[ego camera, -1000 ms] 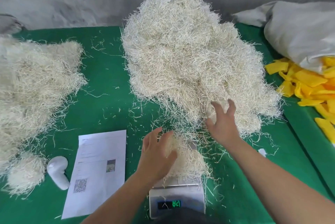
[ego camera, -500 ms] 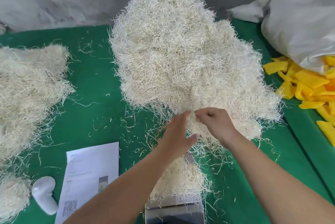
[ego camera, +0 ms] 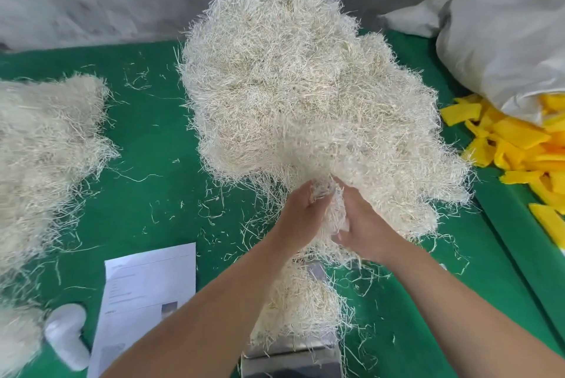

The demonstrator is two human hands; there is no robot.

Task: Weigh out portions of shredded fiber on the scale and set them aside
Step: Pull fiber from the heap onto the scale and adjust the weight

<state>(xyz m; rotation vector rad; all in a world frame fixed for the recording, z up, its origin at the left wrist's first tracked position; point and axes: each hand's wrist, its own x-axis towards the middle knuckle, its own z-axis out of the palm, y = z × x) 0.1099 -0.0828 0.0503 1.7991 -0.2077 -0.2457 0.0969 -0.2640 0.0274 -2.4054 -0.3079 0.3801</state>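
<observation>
A big heap of pale shredded fiber (ego camera: 293, 96) fills the middle of the green table (ego camera: 153, 145). At its near edge my left hand (ego camera: 298, 218) and my right hand (ego camera: 363, 224) together grip a tuft of fiber (ego camera: 328, 203) between them. Just below my hands a small portion of fiber (ego camera: 299, 307) lies on the metal scale (ego camera: 293, 359) at the bottom edge; its display is out of view.
More fiber (ego camera: 46, 163) is piled at the left, with a small clump (ego camera: 15, 338) in the near left corner. A printed sheet (ego camera: 146, 295) and a white handheld device (ego camera: 67, 335) lie left of the scale. Yellow pieces (ego camera: 519, 145) spill from a white sack (ego camera: 504, 47) at right.
Both hands left the scale and reached to the heap's near edge, closed on a tuft there and have drawn it back toward me. The camera has tilted, hiding the scale display.
</observation>
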